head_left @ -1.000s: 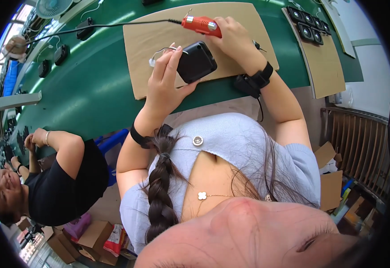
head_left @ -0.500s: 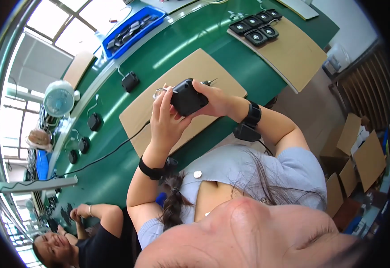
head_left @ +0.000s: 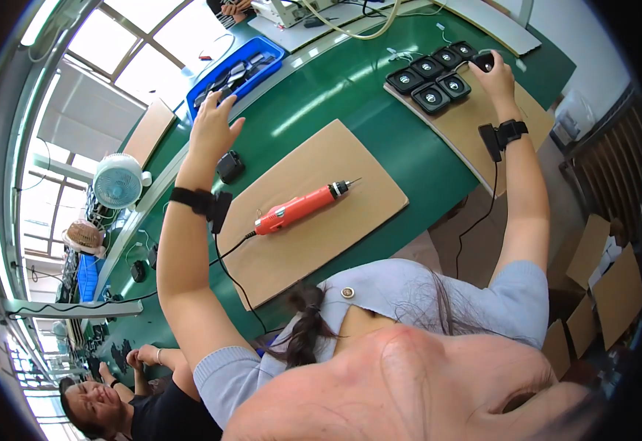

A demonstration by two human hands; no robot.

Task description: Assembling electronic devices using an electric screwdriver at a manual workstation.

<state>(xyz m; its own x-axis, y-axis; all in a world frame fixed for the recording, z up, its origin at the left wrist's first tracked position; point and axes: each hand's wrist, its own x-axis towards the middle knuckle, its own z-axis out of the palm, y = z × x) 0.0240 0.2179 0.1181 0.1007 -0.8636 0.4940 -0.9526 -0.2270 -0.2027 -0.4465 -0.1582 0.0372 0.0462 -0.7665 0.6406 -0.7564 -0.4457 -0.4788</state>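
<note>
My right hand [head_left: 499, 84] is at the far right, its fingers closed around a small black square unit [head_left: 485, 62] at the end of the group on a cardboard sheet. Several similar black units [head_left: 431, 97] with round fronts and pale centre marks lie beside it. Out to the left, my left hand [head_left: 214, 132] is stretched with fingers apart and nothing visible in it, near the blue tray [head_left: 277, 67] of dark parts. Between my arms, a red electric screwdriver [head_left: 295, 210] rests on a brown board [head_left: 321, 242], bit pointing right.
Another black unit [head_left: 230, 167] sits on the green table [head_left: 313, 140] under my left wrist. A black cable runs left from the screwdriver. A small fan [head_left: 117, 181] stands at the left, a co-worker [head_left: 152, 404] sits lower left, and open cartons [head_left: 593, 294] are at the right.
My hands have parted from above the board. The right one carried the black unit to the far-right group; the left one moved up toward the blue tray. The screwdriver is now uncovered.
</note>
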